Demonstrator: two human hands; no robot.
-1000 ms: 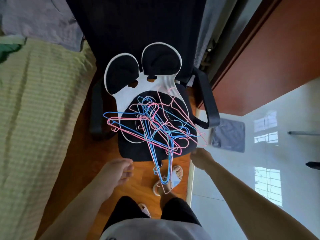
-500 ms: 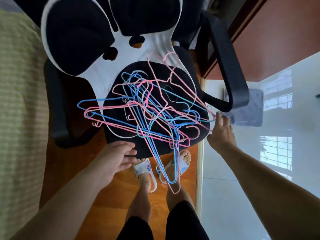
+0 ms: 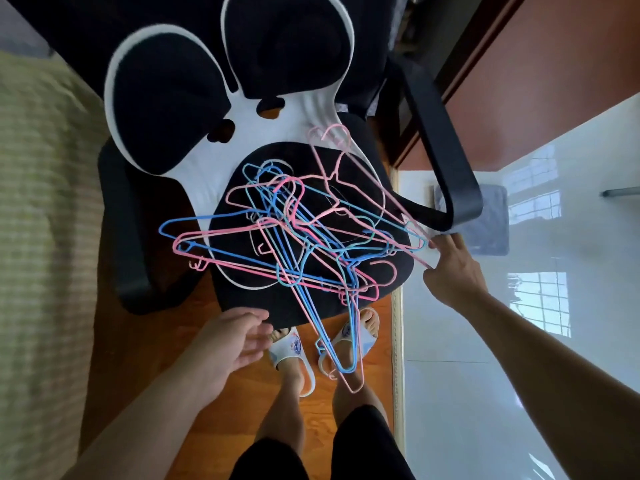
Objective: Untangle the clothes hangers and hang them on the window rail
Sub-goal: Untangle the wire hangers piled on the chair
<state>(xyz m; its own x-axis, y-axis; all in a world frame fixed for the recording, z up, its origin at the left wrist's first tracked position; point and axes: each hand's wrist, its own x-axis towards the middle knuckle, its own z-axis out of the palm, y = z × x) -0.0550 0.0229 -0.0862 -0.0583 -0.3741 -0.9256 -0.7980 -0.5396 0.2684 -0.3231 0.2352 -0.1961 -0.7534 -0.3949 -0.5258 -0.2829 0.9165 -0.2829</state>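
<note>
While nothing has yet been lifted, the whole job sits on the black office chair, whose seat carries the tangle of hangers, a knot of pink and blue wire frames crossing one another in many places. Part of it spills off the seat edge nearest the person, one long blue and pink pair hanging down toward the slippered feet just beyond the left fingers. No window rail shows in this view.

The right hand is at the far side of the tangle, beside the chair's armrest; its fingers touch or nearly touch the outermost pink wire, spread and not closed on anything that I can make out. The left hand hovers released, palm open, just short of the seat's near edge and apart from every hanger.

My judgement of the risk: a pull on that outer pink wire by the right fingers would likely drag the whole knot, since hooks and shoulders are threaded through each other. With the left fingers not yet steadying the pile, it could slide off the seat onto the wooden floor, or a hook could snag the armrest. Thin wire may also bend if yanked
</note>
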